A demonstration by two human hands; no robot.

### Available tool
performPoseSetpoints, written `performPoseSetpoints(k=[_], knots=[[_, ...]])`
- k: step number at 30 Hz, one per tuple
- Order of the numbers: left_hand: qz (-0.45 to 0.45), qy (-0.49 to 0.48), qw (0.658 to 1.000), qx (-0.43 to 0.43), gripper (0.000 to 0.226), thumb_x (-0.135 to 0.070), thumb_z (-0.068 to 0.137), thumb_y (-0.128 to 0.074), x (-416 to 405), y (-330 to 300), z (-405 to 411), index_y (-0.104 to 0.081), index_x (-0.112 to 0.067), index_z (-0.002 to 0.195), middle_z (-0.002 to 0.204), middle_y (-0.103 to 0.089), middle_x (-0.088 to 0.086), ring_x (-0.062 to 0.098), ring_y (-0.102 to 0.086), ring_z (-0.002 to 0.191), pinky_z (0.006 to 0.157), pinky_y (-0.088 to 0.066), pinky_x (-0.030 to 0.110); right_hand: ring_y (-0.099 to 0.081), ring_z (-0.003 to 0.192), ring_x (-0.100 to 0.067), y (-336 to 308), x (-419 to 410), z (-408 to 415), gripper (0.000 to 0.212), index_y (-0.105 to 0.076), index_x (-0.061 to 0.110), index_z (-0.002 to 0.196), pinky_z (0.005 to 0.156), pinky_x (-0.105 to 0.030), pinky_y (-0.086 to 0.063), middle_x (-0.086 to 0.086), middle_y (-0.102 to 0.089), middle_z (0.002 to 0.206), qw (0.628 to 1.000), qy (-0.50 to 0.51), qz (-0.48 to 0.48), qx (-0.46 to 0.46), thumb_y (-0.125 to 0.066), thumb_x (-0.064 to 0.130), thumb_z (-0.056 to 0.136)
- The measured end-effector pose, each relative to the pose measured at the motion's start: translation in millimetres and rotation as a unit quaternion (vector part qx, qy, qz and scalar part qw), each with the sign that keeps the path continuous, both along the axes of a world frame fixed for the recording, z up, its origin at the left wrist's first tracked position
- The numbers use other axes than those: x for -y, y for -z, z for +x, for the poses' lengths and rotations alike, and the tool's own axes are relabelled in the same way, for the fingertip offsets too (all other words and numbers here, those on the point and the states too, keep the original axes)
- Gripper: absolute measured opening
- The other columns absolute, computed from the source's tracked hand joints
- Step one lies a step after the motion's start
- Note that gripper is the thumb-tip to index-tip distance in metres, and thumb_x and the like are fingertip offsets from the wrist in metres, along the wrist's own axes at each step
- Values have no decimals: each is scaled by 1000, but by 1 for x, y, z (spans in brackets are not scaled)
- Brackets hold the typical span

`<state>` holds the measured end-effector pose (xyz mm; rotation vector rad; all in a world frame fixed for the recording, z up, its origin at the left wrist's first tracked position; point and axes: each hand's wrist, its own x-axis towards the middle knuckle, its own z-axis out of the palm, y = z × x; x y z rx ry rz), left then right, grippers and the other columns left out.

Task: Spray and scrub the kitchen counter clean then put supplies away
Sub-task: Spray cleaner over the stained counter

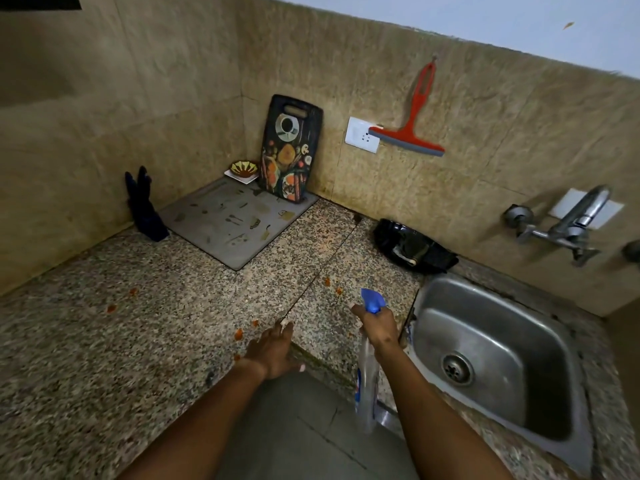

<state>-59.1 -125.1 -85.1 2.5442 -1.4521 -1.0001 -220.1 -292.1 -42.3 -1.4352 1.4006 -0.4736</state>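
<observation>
Spray bottle [367,372] hangs gripped in right hand [378,328], left hand [272,349] flat and relaxed on counter [138,334] beside it.

Right hand [378,326] grips spray bottle [367,379]; left hand [273,351] flat on counter [138,327].

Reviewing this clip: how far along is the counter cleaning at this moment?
Early stage. Done: the right hand has its grip on the spray bottle, nozzle pointed over the counter. In hand: spraying seems about to begin; the left hand rests open at the counter edge. Left: orange spots remain on the granite, no scrubbing tool is held, and the red squeegee hangs on the wall. Supplies are not put away.
</observation>
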Motion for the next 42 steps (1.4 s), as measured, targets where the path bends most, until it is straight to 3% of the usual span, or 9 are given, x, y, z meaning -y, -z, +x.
performPoseSetpoints(k=[4,13,18,22,28,31,34,37,42], knots=[[7,0,1000,3,109,-65,81,-62,5,3,-2,5,-22,156,165,5,10,34,-3,151,119,-18,57,-55,60,-25,6,10,-5,35,-63,8,84,59,-30,-40,-9,-61,70,1000,20,12,-16,-76,39,78],[35,21,999,22,106,-64,83,-59,19,8,-24,3,-20,157,165,-2,9,33,-3,151,120,-16,51,-52,57,-24,9,26,-8,35,-54,15,66,54,-27,-36,-4,-55,61,999,25,-7,-38,-74,41,78],[27,1,999,38,105,-64,83,-60,22,8,-25,1,-21,157,165,-3,10,34,-6,151,118,-18,56,-54,60,-25,11,31,-18,38,-54,16,66,59,-31,-38,-5,-57,66,999,36,-12,-29,-75,45,78],[6,-88,995,50,111,-65,78,-64,10,16,-27,1,-21,157,164,3,12,36,0,151,115,-17,67,-54,61,-24,11,28,-23,35,-56,18,70,58,-29,-38,-6,-59,71,999,-9,22,-35,-78,44,75],[90,-292,950,63,129,-74,70,-65,-84,26,-17,16,-19,154,161,22,15,40,18,148,109,-13,76,-65,75,-24,24,-33,21,33,-72,13,101,73,-34,-51,-16,-72,91,983,-175,51,-8,-81,30,75],[111,-339,932,59,126,-76,71,-61,-150,34,-18,16,-20,154,161,22,15,40,17,148,110,-15,74,-62,72,-26,36,-78,42,28,-69,19,88,70,-38,-53,-8,-66,79,966,-249,59,-35,-84,36,71],[132,-352,925,56,121,-75,73,-61,-203,45,-30,13,-25,155,162,21,11,40,15,149,112,-14,71,-69,81,-27,49,-108,56,45,-72,25,90,77,-43,-59,-5,-71,87,957,-284,39,-34,-81,54,58],[145,-338,929,44,120,-73,74,-62,-236,53,-42,15,-28,154,162,23,6,38,15,149,111,-19,72,-63,75,-21,47,-130,56,33,-71,19,104,71,-31,-54,-2,-67,84,948,-311,68,-3,-81,34,75],[146,-314,936,68,119,-77,72,-59,-245,51,-49,12,-29,155,163,19,6,37,10,150,111,-22,68,-60,67,-25,50,-149,42,25,-69,17,81,66,-35,-50,-7,-66,75,970,-238,24,-42,-83,37,73]])
